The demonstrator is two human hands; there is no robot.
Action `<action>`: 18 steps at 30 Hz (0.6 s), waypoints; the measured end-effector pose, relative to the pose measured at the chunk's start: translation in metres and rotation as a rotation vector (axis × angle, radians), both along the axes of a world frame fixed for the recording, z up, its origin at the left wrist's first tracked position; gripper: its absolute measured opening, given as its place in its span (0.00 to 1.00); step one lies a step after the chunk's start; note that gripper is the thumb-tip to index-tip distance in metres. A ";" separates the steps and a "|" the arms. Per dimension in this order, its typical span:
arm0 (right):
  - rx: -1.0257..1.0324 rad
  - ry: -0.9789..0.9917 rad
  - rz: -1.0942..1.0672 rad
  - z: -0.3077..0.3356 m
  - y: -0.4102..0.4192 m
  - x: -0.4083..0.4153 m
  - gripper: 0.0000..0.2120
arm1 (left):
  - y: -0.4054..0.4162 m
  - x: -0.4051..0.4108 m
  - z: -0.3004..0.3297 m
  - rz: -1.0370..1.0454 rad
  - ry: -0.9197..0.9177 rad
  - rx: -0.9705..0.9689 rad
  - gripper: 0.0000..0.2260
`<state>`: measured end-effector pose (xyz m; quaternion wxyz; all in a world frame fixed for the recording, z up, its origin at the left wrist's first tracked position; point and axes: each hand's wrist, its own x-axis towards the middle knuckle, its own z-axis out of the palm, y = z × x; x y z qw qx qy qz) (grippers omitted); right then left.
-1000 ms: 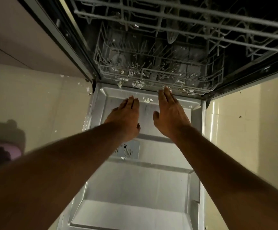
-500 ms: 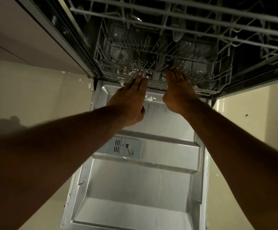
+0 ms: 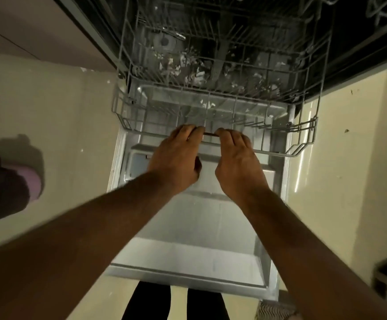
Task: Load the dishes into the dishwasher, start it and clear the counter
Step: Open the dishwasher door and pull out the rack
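I am standing at the near edge of the open dishwasher door (image 3: 187,257), which is lying flat in front of me; my dark trouser legs (image 3: 148,301) are showing just below that edge. A patterned thing (image 3: 273,310) is lying on the floor by the door's near right corner, and I cannot tell what it is. Both my arms are reaching forward over the door.

My left hand (image 3: 176,158) is curling its fingers over the front wire of the lower rack (image 3: 303,135) and closing on it near the middle of the rim. My right hand (image 3: 238,162) is gripping the same front wire just beside the left one, with a short piece of the bar showing between the two hands. The thumbs are hiding under the palms, so I cannot tell exactly how they are sitting.

The rack is standing partly out over the far half of the door, with its back part inside the dark tub (image 3: 222,31). No dishes are showing in it; only pale scraps (image 3: 197,75) are lying among the wires and on the door beneath. Beyond, at the top right, the wires of the upper rack (image 3: 381,10) are showing. To the left of the door, something purple (image 3: 33,183) is resting on the pale floor (image 3: 49,112).
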<state>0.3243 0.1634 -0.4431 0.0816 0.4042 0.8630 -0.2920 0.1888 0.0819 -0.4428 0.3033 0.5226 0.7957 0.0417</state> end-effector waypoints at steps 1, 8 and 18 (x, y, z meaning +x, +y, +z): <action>-0.003 0.004 -0.010 0.000 -0.008 0.005 0.31 | -0.009 0.007 -0.002 0.024 0.003 0.006 0.35; 0.000 -0.024 0.016 0.013 -0.080 0.045 0.29 | -0.078 0.046 0.005 -0.016 0.039 -0.014 0.34; -0.235 -0.142 -0.036 0.033 -0.139 0.071 0.38 | -0.130 0.076 0.014 -0.029 -0.009 -0.142 0.39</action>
